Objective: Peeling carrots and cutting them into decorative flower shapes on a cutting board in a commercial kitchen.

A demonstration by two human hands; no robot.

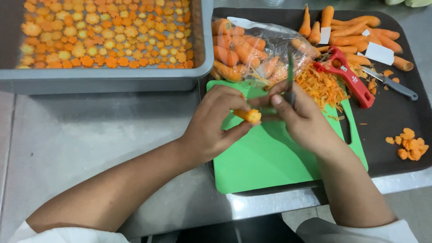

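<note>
The left hand point(211, 123) is gripping a carrot piece point(248, 115) over the green cutting board point(265, 157), while the right hand point(301, 114) is clamping a knife point(290, 78). At far left, a grey tub point(112, 78) is holding flower-cut carrot slices point(108, 33); a clear bag point(256, 51) beyond the board is holding peeled carrots.

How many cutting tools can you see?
3. A red peeler and a grey-handled knife lie on the dark tray; a small knife is in the right hand. Others may be hidden.
</note>
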